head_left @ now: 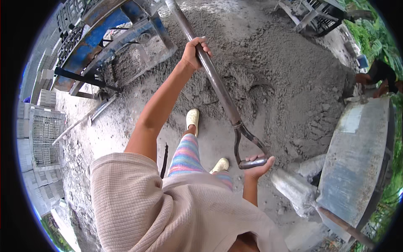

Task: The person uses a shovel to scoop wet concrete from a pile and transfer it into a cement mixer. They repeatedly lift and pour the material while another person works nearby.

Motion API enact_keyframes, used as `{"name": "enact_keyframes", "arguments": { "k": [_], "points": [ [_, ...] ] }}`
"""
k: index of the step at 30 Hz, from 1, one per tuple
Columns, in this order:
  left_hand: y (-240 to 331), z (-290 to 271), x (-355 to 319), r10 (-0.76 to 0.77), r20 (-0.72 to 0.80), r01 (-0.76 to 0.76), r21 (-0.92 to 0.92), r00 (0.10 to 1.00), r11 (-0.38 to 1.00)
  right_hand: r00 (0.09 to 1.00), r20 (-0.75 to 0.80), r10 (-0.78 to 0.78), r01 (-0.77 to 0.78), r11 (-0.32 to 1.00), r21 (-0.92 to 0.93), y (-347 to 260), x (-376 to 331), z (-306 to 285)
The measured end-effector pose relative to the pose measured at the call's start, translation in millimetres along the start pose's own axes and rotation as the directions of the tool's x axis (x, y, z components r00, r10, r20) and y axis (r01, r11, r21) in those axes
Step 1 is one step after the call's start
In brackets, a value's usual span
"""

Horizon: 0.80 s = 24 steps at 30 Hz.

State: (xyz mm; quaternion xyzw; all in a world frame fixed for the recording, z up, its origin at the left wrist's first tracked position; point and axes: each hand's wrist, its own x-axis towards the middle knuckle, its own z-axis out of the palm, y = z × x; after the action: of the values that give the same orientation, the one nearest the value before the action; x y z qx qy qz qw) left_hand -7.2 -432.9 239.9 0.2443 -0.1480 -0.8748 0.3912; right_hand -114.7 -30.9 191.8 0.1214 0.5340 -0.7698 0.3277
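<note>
While the left hand (195, 52) is gripping the shaft (213, 74) in the upper middle of the frame, the right hand (257, 170) is cupping the crossbar (252, 163) right of the lower middle, and the long-handled tool (221, 91) is slanting between them from the top edge. The left grip is wrapping closed round the shaft; the right grip is curling more loosely, fingertips showing above the crossbar, thumb lying out to the side. The tool's far end is running out of the frame (so its head cannot be told). Judging by its metallic look, it is probably feeling stiff and fairly heavy, and its shiny shaft may be turning slippery under dusty palms; mid-shaft and crossbar are looking like sound holds. Grey sandy material (294, 71) is spreading across the upper right, with a blue machine frame (117, 19) standing upper left.
</note>
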Motion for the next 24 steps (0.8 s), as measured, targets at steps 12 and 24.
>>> {"name": "enact_keyframes", "arguments": {
  "k": [12, 24],
  "points": [
    [-469, -191, -289, -0.658, -0.716, 0.583, -0.438, 0.235, 0.684, 0.696, -0.718, 0.013, -0.417, 0.821, -0.390, -133, -169, -324],
    [-454, -341, -285, -0.752, -0.658, 0.571, -0.605, 0.034, 0.555, 0.794, -0.595, 0.129, -0.383, 0.865, -0.324, -30, -207, -400]
  ]
}}
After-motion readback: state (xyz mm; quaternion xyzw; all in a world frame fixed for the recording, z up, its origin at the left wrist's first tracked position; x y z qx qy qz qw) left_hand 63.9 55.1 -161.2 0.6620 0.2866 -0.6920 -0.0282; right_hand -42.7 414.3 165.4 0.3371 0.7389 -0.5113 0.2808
